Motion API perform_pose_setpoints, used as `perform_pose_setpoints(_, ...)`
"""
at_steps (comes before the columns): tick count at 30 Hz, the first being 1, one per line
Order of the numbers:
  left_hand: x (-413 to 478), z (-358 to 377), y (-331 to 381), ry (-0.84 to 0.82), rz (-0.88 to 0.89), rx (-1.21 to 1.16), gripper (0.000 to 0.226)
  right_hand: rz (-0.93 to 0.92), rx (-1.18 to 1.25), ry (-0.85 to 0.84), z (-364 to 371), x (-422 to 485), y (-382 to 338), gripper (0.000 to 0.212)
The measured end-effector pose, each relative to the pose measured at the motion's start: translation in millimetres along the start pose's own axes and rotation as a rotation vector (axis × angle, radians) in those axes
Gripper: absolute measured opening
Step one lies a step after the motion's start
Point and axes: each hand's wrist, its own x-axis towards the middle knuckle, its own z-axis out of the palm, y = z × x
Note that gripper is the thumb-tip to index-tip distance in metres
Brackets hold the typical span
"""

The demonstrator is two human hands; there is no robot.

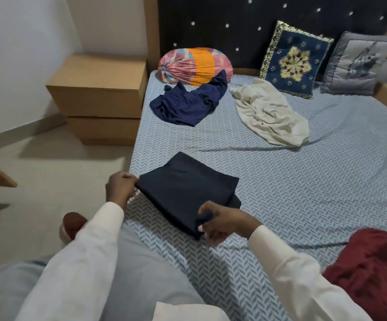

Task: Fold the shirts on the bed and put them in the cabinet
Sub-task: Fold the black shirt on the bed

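Note:
A dark navy shirt [183, 193], folded into a compact rectangle, lies near the left edge of the bed [303, 181]. My left hand [120, 187] pinches its left corner. My right hand [220, 222] grips its near right corner, thumb under the fabric. Farther up the bed a crumpled blue shirt [187, 105] lies unfolded beside a crumpled cream shirt [269, 114]. A dark red garment [373, 269] sits bunched at the bed's near right.
A wooden bedside cabinet [99, 96] with drawers stands left of the bed. A round pink and orange bolster [197, 66], a blue embroidered cushion [294, 61] and a grey cushion [359, 63] lean against the dark headboard. Pale floor lies to the left.

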Motion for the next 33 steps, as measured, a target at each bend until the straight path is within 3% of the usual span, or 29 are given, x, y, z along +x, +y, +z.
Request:
perform_pose_setpoints(2, -7, -17, 2, 0.154, 0.102, 0.288, 0.009, -0.07, -0.068, -0.013, -2, 12, -11, 0.026)
perform_pose_setpoints(4, -31, -15, 5, 0.145, 0.201, 0.39, 0.009, -0.239, -0.299, 0.216, -25, 30, -12, 0.018)
perform_pose_setpoints(5, -45, -7, 4, 0.064, 0.236, 0.396, 0.005, -0.332, -0.458, 0.316, -40, 38, -10, 0.019)
perform_pose_setpoints(7, -76, 18, -5, -0.166, 0.31, 0.447, 0.018, -0.411, -0.748, 0.405, -69, 53, 0, 0.027)
perform_pose_setpoints(9, -108, 49, -15, -0.349, 0.405, 0.58, 0.037, -0.283, -0.899, 0.428, -95, 60, 15, 0.036)
perform_pose_setpoints(12, -147, 92, -29, -0.45, 0.548, 0.941, 0.068, -0.185, -1.016, 0.381, -123, 64, 38, 0.06)
perform_pose_setpoints(16, -164, 120, -41, -0.396, 0.558, 1.208, 0.08, -0.277, -1.023, 0.415, -133, 71, 54, 0.057)
perform_pose_setpoints(20, -163, 132, -49, -0.283, 0.59, 1.284, 0.057, -0.36, -0.994, 0.542, -121, 82, 53, 0.047)
perform_pose_setpoints(23, -158, 135, -53, -0.197, 0.651, 1.248, 0.039, -0.322, -0.987, 0.569, -115, 88, 50, 0.045)
perform_pose_setpoints(28, -148, 133, -56, -0.154, 0.784, 1.192, 0.045, -0.298, -0.912, 0.545, -114, 87, 40, 0.035)
perform_pose_setpoints(33, -145, 79, -21, -0.125, 0.923, 0.977, 0.037, -0.509, -0.634, 0.657, -121, 68, 33, 0.031)
